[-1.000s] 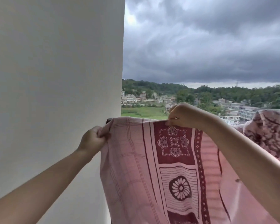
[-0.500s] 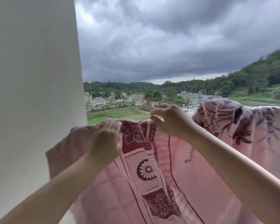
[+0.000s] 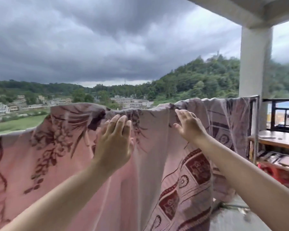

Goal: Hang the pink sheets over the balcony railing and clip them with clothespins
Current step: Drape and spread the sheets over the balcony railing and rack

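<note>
Outdoors under a heavy grey sky, a person is reaching both bare hands toward pink sheets [image 3: 83, 147] that are hanging across the middle of the frame, draped over a balcony railing [image 3: 255, 97] whose bar is showing only at the right edge. The left hand [image 3: 114, 147], at centre, is lying with fingers straight and close together against the cloth just below the top fold, gripping nothing. The right hand [image 3: 188, 125], slightly higher and to the right, is hovering with fingers spread just beside the fold; whether it is touching cannot be told. A paler patterned sheet [image 3: 223, 117] is hanging further right, beside a white pillar [image 3: 255, 60], with a wooden surface [image 3: 277, 139] beyond. By appearance the hanging step is nearly done and the smoothing is in hand. No clothespins are showing anywhere, so the next move is likely calling for fetching pins and pinching them over the fold where the cloth is crossing the rail.
</note>
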Tool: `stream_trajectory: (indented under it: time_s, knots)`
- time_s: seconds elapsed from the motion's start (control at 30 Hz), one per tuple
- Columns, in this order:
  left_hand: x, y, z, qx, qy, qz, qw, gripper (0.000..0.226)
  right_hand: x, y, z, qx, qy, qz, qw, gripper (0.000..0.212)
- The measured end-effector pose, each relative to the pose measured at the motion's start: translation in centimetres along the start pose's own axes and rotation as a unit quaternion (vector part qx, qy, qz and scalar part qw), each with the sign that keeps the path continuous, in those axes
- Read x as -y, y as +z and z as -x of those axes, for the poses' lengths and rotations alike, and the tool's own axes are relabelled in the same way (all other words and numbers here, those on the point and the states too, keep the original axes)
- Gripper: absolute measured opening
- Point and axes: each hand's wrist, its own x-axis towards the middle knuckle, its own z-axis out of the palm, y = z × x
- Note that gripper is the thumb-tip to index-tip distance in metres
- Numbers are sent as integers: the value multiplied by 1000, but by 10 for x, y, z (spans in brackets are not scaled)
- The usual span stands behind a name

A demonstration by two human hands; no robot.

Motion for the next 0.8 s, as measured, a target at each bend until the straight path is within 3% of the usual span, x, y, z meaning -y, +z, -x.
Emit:
stream_trajectory:
  time_s: [0.13, 0.17, 0.27, 0.33, 0.43, 0.53, 0.63, 0.7, 0.8]
  knots:
    - [-41, 42, -41, 35, -54, -47, 997, 60, -53, 21, -66, 87, -64, 72, 992, 57]
    - [-47, 51, -49, 42, -69, -60, 995, 61, -63, 27, -78, 78, -106, 69, 989, 52]
    - [-56, 68, -71, 52, -129, -111, 984, 55, -88, 42, -105, -56, -268, -10, 962, 27]
    - [-60, 73, -83, 59, -170, -136, 974, 42, -99, 45, -114, -103, -315, -49, 942, 14]
    - [-67, 76, -101, 77, -195, -135, 968, 18, -110, 47, -124, -118, -354, -57, 926, 18]
    - [-77, 79, -117, 69, -141, -139, 978, 16, -135, 48, -130, -150, -354, -34, 923, 23]
    - [-91, 88, -132, 51, -92, -122, 987, 14, -174, 48, -140, -158, -289, -60, 942, 14]
    - [-102, 98, -144, 24, -81, -114, 990, 11, -195, 46, -147, -155, -243, -73, 955, 4]
    - [-127, 117, -150, 24, -79, -81, 993, 7, -222, 50, -160, -170, -216, -110, 955, 12]
